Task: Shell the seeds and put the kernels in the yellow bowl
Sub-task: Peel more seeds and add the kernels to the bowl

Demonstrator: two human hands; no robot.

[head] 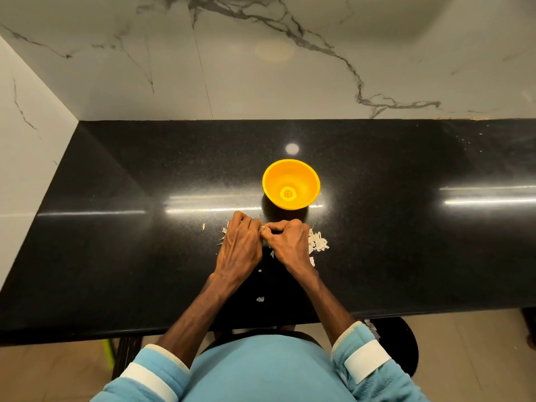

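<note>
Seed (262,228) pinched between both hands, just short of the bowl (271,181).

We note the seed sits where the two hands meet, low over the counter (116,227); we judge it is held from both sides so the shell can be split and peeled. Left hand (239,246): fingers (250,224) curled, tips closed on the seed. Right hand (290,242): fingers (279,227) curled tight, tips meeting the seed from the other side. The bowl stands upright just beyond the knuckles, kept close, we think, for a short drop. A small mark at its bottom may be a kernel; we cannot tell. Shells (317,245) lie heaped beside the right hand, a few scattered by the left.
</note>
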